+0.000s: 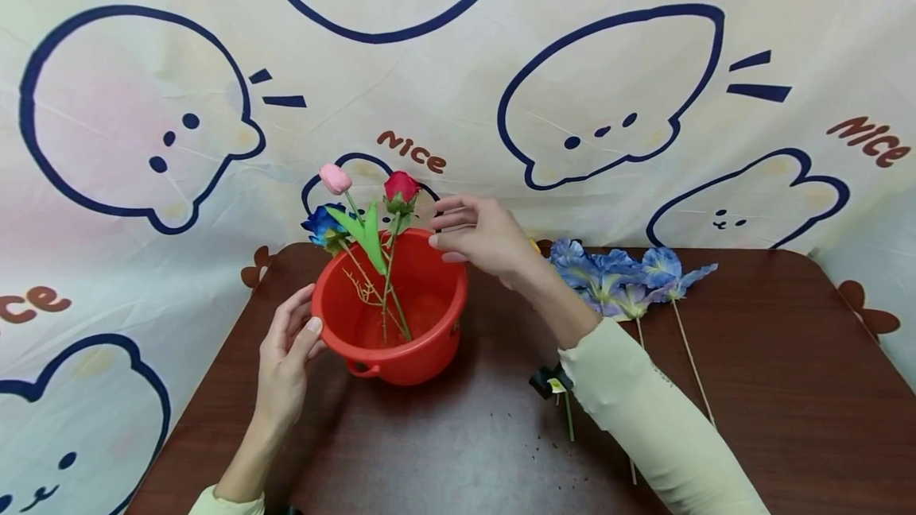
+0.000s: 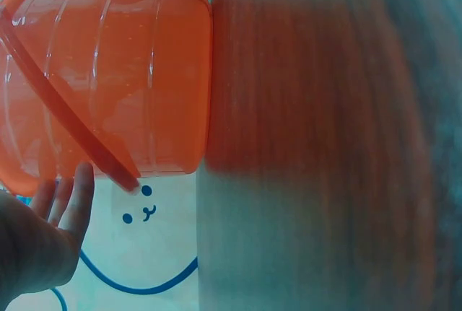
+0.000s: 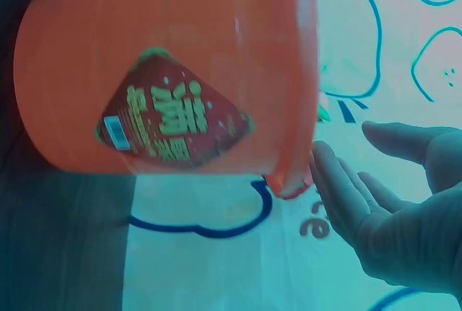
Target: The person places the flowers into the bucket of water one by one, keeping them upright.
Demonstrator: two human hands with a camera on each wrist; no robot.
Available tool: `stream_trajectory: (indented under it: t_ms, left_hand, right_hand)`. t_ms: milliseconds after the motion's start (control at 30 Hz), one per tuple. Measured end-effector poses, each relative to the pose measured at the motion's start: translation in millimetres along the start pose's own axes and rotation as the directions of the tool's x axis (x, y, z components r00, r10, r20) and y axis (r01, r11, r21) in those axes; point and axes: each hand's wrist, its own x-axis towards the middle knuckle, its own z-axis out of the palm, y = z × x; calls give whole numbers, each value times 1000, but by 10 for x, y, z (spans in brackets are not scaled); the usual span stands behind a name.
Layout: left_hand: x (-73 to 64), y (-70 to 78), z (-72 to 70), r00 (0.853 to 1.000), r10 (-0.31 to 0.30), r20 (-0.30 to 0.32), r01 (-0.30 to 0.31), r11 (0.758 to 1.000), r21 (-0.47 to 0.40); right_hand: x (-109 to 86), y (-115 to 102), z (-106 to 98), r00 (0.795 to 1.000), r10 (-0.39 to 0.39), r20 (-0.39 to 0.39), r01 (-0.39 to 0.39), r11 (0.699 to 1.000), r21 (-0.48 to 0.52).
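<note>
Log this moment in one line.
left hand: touching red bucket | right hand: beside bucket, holding nothing | stems in bucket: pink flower, red rose, blue flower | on table: pale blue flowers

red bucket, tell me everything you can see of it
The red bucket looks like glossy plastic, round, with ridged walls and a flared rim. A handle slants across its side, and a diamond-shaped sticker with yellow characters is on the wall. It stands upright on the brown table, holding a pink flower, blue flower and red rose. The left hand touches its side; the right hand is by the rim, contact unclear.
</note>
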Motion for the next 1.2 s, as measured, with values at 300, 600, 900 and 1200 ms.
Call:
stream_trajectory:
  t_ms: [300,600,900,1200]
  left_hand:
    - [7,6,7,1000,-6,-3,6,1000,5]
    - [4,-2,5,1000,2,-7,-2,1000,-16]
    - [1,-2,11,1000,4,-8,-4,1000,-25]
    - [5,-3,12,1000,11,-11,-12,999,-32]
  right_hand:
    - [-206,80,-305,998,-24,-50,24,1000,3]
    - [-398,227,-586,994,4,-105,-2,1000,15]
    - [-646,391,-887,988,-3,-153,10,999,47]
    - [-924,572,-1188,977,-3,-215,12,999,42]
